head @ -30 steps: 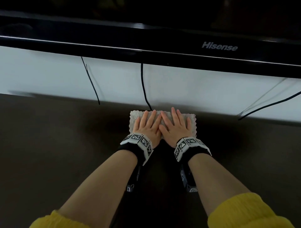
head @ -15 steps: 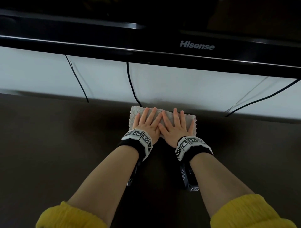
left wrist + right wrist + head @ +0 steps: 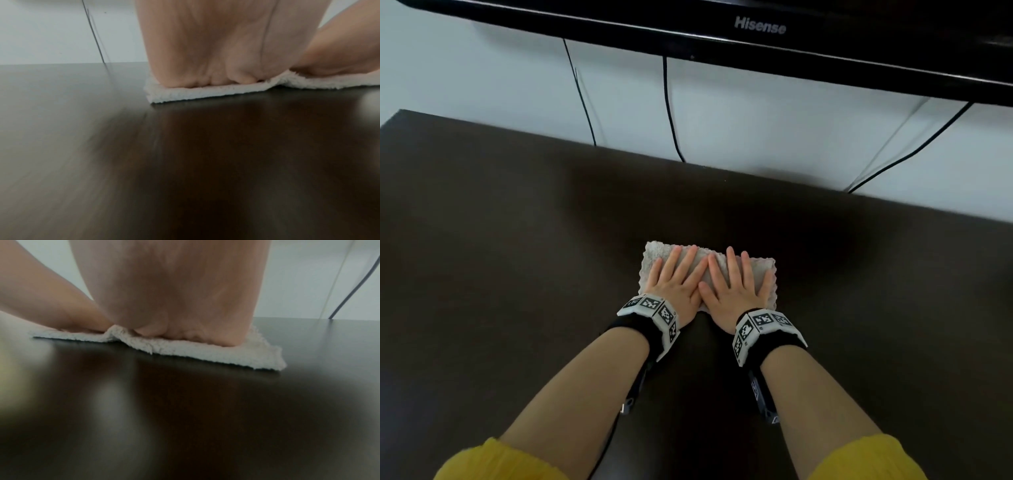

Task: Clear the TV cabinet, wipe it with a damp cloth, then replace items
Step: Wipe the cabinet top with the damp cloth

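A folded white fluffy cloth lies flat on the dark brown cabinet top, near its middle. My left hand presses on the cloth's left half with straight fingers, and my right hand presses on the right half the same way, the two side by side. In the left wrist view the left palm bears down on the cloth. The right wrist view shows the right palm on the cloth, which bunches slightly between the hands.
A black TV hangs on the white wall above the cabinet's far edge. Several black cables run down the wall behind the cabinet. The cabinet's left end shows at the far left.
Both hands have pulled the cloth back from the wall edge toward me, to the middle of the cabinet top. The view has tilted down and the cabinet's left corner has come into sight.
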### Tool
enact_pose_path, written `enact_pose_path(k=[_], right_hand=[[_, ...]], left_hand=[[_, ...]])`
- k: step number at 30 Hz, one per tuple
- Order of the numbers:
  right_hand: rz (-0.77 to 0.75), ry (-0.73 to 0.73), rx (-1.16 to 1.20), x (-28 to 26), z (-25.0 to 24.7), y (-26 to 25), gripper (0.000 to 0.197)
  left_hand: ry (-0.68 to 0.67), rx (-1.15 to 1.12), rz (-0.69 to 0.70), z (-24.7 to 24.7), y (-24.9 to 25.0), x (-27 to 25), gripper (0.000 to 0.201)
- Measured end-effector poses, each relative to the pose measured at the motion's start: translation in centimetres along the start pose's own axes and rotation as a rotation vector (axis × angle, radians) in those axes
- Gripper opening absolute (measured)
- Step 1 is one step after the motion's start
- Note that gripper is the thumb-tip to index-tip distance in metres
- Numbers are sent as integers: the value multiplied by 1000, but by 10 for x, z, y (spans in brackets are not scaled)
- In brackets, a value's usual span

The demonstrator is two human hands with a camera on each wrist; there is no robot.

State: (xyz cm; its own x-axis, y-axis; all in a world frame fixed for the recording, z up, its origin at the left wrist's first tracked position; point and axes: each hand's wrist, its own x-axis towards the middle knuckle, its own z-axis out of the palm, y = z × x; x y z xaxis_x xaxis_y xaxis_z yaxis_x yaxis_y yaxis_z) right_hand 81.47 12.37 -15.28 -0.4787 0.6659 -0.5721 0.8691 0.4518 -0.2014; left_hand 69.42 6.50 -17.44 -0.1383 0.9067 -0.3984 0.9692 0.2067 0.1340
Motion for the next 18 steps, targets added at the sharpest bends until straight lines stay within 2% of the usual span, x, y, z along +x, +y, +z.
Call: enact_pose_path(k=[5,10,12,13,15,18], right_hand=[[-52,-9,-43,-50,37,-2,60],[-67,-10,-51,-87,66,-7,60],[-60,-8,-41,-102,77,-9,60],[-53,-9,-37,-109,82,-11,60],[-39,-10,-31,-123,93,-15,60],[-24,-5,-28,-143,109,-21,61]], left_hand=[[-37,-3,-18,28,15,-59,91],[-64,30,-30,48,20,-104,83],[-29,-26,-55,55,22,-119,79],[11,-12,-48,59,23,-125,79],[2,38,-6,69,21,-135,83],[-53,69,31,82,21,-158,70]])
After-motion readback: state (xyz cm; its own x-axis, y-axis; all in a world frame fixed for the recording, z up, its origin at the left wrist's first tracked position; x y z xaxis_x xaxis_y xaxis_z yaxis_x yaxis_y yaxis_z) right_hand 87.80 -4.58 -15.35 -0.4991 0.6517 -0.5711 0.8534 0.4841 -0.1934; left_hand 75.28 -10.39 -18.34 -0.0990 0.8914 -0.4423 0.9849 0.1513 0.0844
